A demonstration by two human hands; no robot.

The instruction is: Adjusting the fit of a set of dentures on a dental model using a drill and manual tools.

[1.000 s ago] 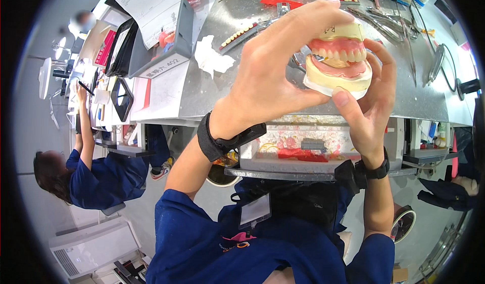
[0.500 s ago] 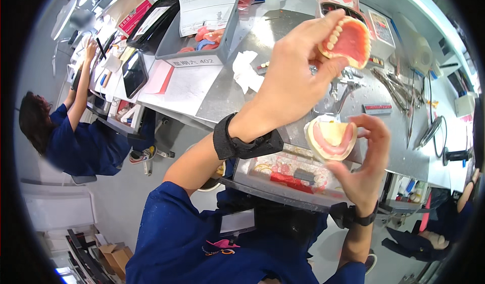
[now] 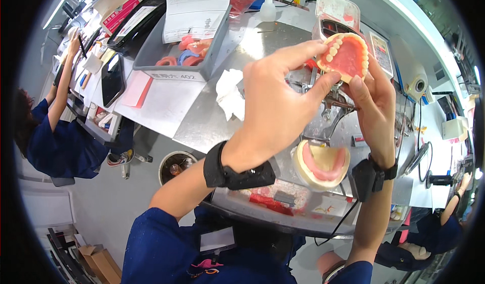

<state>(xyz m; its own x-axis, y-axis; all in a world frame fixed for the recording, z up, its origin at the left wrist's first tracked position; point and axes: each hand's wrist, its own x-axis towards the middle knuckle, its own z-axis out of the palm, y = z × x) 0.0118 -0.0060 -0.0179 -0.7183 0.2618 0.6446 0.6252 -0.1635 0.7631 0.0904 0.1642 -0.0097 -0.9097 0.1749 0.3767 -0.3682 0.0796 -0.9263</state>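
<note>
Denture model (image 3: 352,61), pink-based and toothed, sits pinched by left hand (image 3: 284,89) and right hand (image 3: 376,99) together, apparently at a checking step whose next move calls for steady two-handed support, while its toothless, pink-ridged counterpart (image 3: 323,163) lies below both hands.

The person's left forearm (image 3: 184,194) is slanting up toward the right, and the left hand (image 3: 278,97) is pinching with thumb (image 3: 322,86) and fingers (image 3: 302,53). The right forearm (image 3: 373,223) is standing almost upright, the right hand (image 3: 378,113) gripping, its thumb tip pointing upward near the left one.
</note>
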